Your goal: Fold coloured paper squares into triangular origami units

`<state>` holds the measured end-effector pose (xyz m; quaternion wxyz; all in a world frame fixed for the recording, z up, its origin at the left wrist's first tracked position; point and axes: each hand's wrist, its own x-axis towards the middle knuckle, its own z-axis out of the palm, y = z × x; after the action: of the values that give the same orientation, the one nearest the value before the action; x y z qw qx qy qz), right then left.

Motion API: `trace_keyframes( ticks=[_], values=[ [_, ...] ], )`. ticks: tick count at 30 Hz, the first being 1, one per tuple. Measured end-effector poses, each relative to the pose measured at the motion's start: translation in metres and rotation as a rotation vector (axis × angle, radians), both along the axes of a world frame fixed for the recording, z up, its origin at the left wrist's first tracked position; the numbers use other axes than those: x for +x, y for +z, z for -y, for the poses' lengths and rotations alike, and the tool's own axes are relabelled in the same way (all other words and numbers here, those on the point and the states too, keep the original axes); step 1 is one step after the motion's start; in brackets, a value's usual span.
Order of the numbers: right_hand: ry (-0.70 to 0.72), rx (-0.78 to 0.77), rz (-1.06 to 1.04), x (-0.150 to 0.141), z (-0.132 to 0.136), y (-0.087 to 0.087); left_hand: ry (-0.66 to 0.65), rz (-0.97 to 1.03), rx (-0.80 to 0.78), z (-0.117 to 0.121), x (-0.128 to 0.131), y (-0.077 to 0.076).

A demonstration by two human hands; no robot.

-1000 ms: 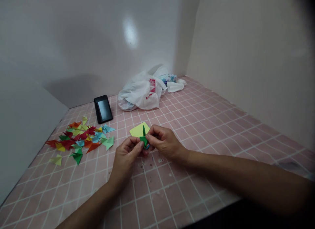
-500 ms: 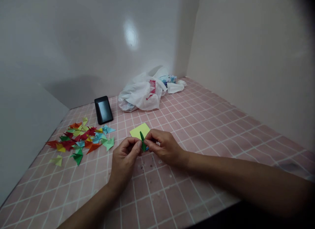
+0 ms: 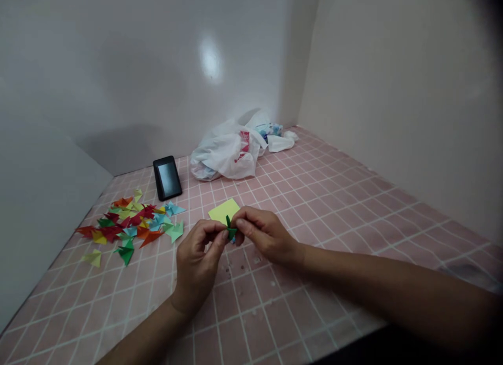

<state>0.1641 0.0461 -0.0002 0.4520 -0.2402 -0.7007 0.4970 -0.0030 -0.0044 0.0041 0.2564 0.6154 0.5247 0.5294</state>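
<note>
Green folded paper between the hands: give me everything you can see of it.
The green folded paper is small and looks like thin, creased paper. A narrow, darker spike points up and slightly left from a wider, angular lower part. It is held up in front of the yellow sheet, pinched at its left by the left hand's thumb and finger, with the right hand's fingertips at its right edge. Fingers partly cover it, so its full shape and finer folds cannot be told.
</note>
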Motion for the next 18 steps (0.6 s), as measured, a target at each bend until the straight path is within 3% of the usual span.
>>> trace_keyframes(
  ticks=[5, 9, 18],
  values=[
    [0.141, -0.259, -0.095, -0.0024, -0.0067, -0.0019, -0.109, 0.342, -0.135, -0.0049, 0.0018, 0.0009],
    [0.214, -0.428, -0.143, -0.0053, -0.0065, -0.0038, -0.102, 0.407, -0.106, -0.0059, 0.0036, 0.0003],
    [0.07, -0.321, -0.071, -0.0071, -0.0041, -0.0064, -0.092, 0.263, -0.109, 0.0014, 0.0045, 0.0014]
  ],
)
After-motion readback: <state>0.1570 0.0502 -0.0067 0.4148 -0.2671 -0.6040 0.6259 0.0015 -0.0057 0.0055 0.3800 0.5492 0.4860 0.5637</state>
